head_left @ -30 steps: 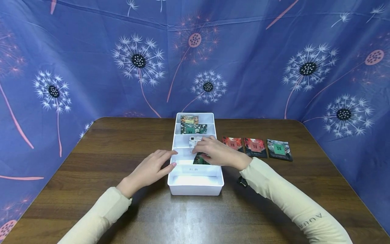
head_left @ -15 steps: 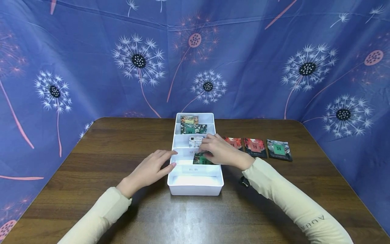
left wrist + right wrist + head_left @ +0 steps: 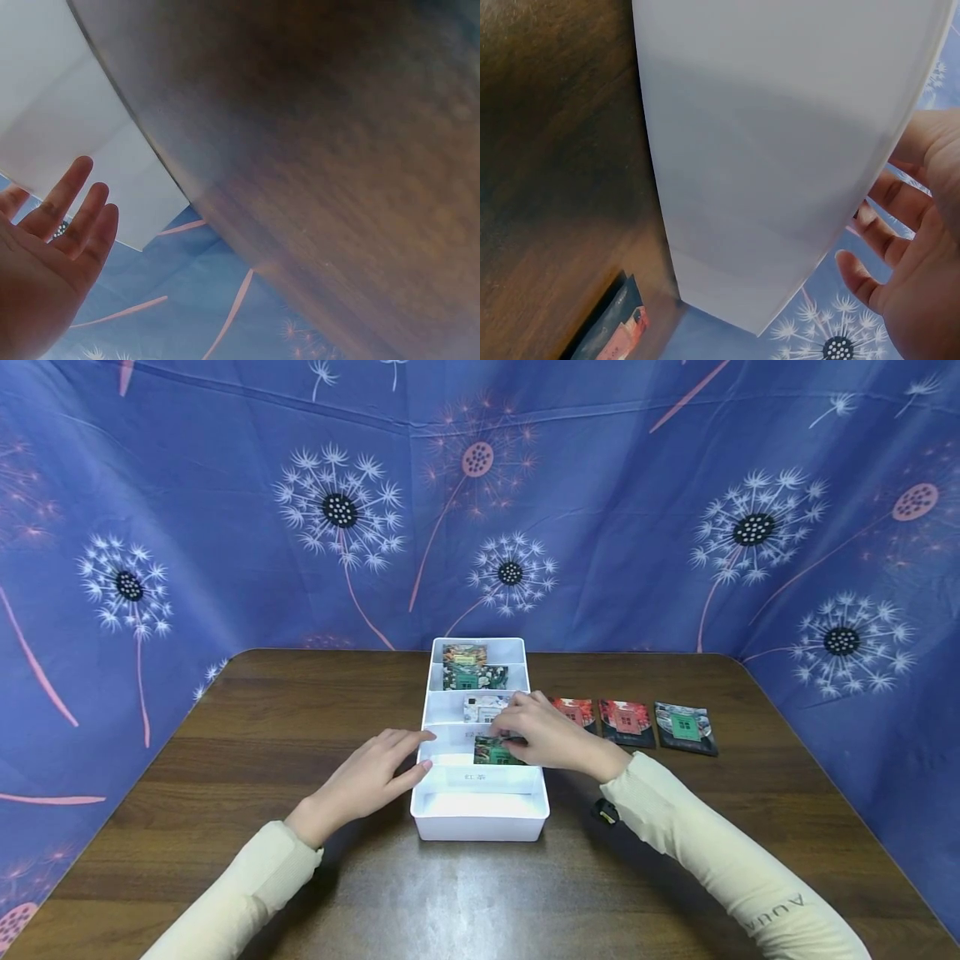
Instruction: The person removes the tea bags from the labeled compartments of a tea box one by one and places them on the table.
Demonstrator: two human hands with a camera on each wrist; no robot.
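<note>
A long white divided box (image 3: 480,828) stands on the table, with printed labels inside its compartments. My right hand (image 3: 553,739) reaches over its right rim, fingers curled, and pinches the right part of a dark green tea sachet (image 3: 492,752) in the second compartment from the front. The fingertips are partly hidden; in the right wrist view the hand (image 3: 926,247) is beyond the box wall (image 3: 757,165). My left hand (image 3: 367,777) has its fingers extended, and fingertips touch the box's left rim. In the left wrist view, the left hand (image 3: 56,262) holds nothing.
Farther compartments hold a white sachet (image 3: 480,708), a dark floral sachet (image 3: 467,677) and an orange-toned sachet (image 3: 464,654). Right of the box lie two red sachets (image 3: 627,723) and a grey-green one (image 3: 686,727). A small black object (image 3: 605,812) is by the right sleeve.
My right hand has shifted slightly right, uncovering more of the green tea sachet, which stays in its compartment. My left hand has stayed at the rim.
</note>
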